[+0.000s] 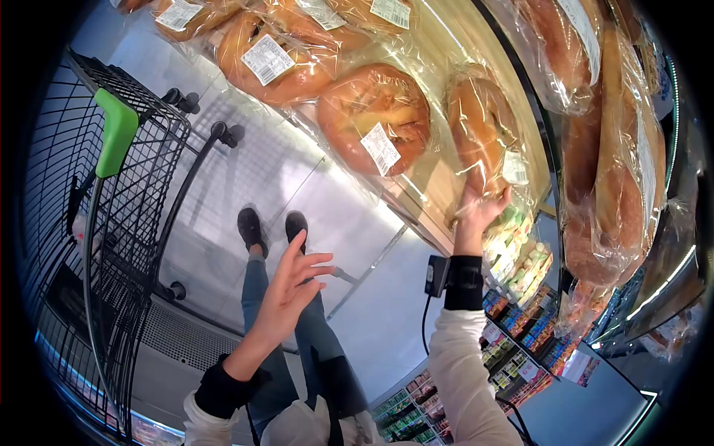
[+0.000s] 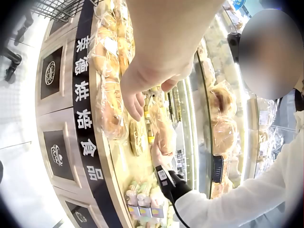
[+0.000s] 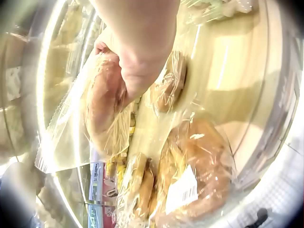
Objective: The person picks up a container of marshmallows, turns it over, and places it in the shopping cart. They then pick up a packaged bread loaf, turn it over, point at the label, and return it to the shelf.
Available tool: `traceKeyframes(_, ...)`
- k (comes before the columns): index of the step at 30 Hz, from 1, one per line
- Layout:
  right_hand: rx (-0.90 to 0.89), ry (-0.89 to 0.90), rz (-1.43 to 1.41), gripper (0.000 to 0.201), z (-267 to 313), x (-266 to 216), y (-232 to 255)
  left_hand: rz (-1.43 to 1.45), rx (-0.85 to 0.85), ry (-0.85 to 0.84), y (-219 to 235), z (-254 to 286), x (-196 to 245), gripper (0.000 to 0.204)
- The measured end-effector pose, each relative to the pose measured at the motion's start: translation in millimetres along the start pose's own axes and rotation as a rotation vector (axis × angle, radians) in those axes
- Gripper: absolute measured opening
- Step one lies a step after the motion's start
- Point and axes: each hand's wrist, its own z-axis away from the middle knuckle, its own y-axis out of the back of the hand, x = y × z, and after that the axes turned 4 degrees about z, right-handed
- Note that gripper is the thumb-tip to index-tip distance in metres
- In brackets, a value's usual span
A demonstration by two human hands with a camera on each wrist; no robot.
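Observation:
A long bagged bread (image 1: 482, 126) with a white label hangs over the wooden shelf in the head view, its near end gripped by my right hand (image 1: 480, 212). In the right wrist view that hand (image 3: 142, 61) holds the bread (image 3: 105, 92) with the thumb on one side, clear wrap trailing off it. My left hand (image 1: 286, 293) is in the air above the floor, fingers spread, touching nothing. A round bagged loaf (image 1: 375, 119) with a label lies on the shelf beside the held bread.
A black wire cart (image 1: 111, 149) with a green corner stands at left. More bagged loaves (image 1: 279, 56) line the shelf; long breads (image 1: 613, 163) sit on an upper shelf at right. Another person (image 2: 270, 52) is near the display in the left wrist view.

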Motion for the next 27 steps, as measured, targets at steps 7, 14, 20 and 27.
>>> traceKeyframes(7,-0.115,0.209,-0.061,0.026,-124.7,-8.2,-2.8,-0.075,-0.051,0.007,8.0,-7.0,-11.2,0.057)
traceKeyframes(14,-0.201,0.236,0.563,0.028,-167.5,21.4,44.5,-0.043,-0.03,0.035,5.2,-6.4,-21.6,0.052)
traceKeyframes(20,0.238,-0.144,0.086,0.034,-112.7,37.1,27.4,-0.119,0.116,0.007,3.3,5.9,-19.7,0.038)
traceKeyframes(27,0.113,-0.65,0.683,0.066,48.3,81.3,41.7,-0.124,0.253,-0.026,7.1,12.5,-8.1,0.03)
